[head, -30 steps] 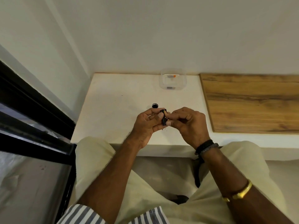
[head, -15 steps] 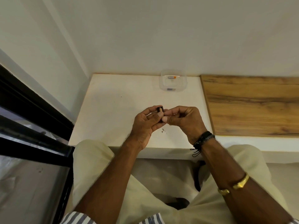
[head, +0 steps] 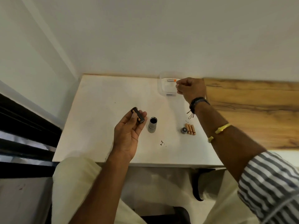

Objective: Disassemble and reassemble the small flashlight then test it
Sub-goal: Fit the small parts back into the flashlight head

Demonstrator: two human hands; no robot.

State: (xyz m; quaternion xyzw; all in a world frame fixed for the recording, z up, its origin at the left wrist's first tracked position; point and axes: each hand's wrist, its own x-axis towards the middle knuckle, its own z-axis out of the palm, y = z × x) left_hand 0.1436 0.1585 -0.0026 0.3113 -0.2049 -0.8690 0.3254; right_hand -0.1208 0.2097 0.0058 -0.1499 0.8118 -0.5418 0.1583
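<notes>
After leaving left hand [head: 129, 131], right hand [head: 190, 88] reached container [head: 160, 87].

Right hand [head: 191, 88] off battery holder [head: 138, 116], now at clear container [head: 161, 90]

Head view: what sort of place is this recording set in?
Probably a plain indoor room, perhaps a home or small workshop: a white table set into a corner of bare painted walls, a wood-grain panel at its right, and a dark window frame on the left.
</notes>
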